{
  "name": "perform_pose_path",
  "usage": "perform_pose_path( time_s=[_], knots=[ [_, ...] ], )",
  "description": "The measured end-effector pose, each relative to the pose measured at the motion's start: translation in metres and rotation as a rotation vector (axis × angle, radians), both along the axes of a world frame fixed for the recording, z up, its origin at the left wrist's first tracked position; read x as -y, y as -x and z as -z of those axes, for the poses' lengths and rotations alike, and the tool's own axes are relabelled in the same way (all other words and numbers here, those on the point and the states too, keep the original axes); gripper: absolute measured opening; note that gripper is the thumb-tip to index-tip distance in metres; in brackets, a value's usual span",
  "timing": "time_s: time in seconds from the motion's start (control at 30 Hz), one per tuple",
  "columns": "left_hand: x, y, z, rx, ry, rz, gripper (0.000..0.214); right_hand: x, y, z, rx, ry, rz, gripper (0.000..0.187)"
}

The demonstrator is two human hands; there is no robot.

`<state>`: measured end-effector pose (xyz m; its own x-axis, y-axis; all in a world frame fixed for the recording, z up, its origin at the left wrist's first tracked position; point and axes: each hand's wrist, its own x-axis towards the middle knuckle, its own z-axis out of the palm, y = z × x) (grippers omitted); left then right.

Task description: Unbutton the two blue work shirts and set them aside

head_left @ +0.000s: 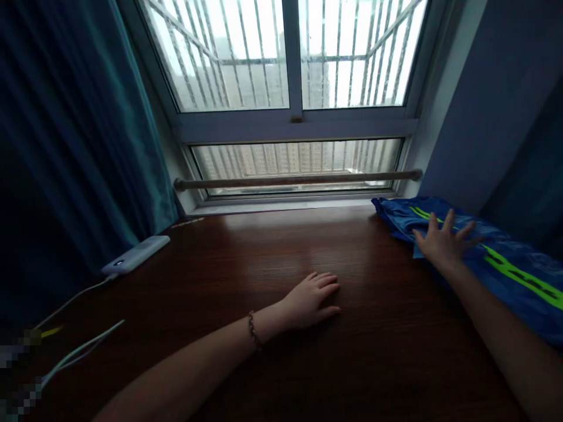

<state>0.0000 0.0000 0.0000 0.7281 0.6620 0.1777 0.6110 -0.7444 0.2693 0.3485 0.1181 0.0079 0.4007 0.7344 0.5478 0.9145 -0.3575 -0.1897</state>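
Note:
My left hand [310, 300] lies flat on the dark brown wooden surface [264, 252], fingers stretched out and a bracelet [253, 331] round the wrist. Nothing is in it. Over to the right, my right hand [444, 240] is spread on or just above a blue cloth-like item [519, 252] with bright yellow-green markings; whether it presses down on it cannot be told. The blue item looks folded or bunched and runs along the right edge of the surface.
A white power strip [136, 255] with a cable lies at the left, below a blue curtain [88, 117]. Thin pale cords [83, 351] extend in from the lower left. At the back, a horizontal rail [299, 180] crosses in front of the barred window [237, 53].

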Motion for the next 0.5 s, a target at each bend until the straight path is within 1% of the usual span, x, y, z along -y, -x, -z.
perform_pose_path(
  time_s=[0.1,0.13,0.2,0.27,0.4,0.5],
  knots=[
    [0.000,0.000,0.000,-0.014,-0.005,-0.005,0.056,-0.011,-0.013,0.027,-0.113,0.229,0.120,0.061],
    [0.000,0.000,-0.001,-0.015,-0.006,-0.008,0.056,-0.014,-0.015,0.034,-0.113,0.270,0.134,0.060],
    [0.001,-0.001,-0.001,-0.016,-0.007,-0.009,0.056,-0.017,-0.017,0.042,-0.062,0.286,0.142,0.058],
    [0.000,-0.001,-0.001,-0.015,-0.010,-0.006,0.056,-0.018,-0.017,0.041,0.003,0.259,0.136,0.057],
    [0.000,0.000,-0.001,-0.009,-0.013,-0.010,0.055,-0.014,-0.014,0.029,0.051,0.224,0.099,0.050],
    [0.001,0.000,-0.001,0.003,-0.016,-0.009,0.054,-0.008,-0.005,0.021,0.083,0.274,-0.009,0.042]
  ],
)
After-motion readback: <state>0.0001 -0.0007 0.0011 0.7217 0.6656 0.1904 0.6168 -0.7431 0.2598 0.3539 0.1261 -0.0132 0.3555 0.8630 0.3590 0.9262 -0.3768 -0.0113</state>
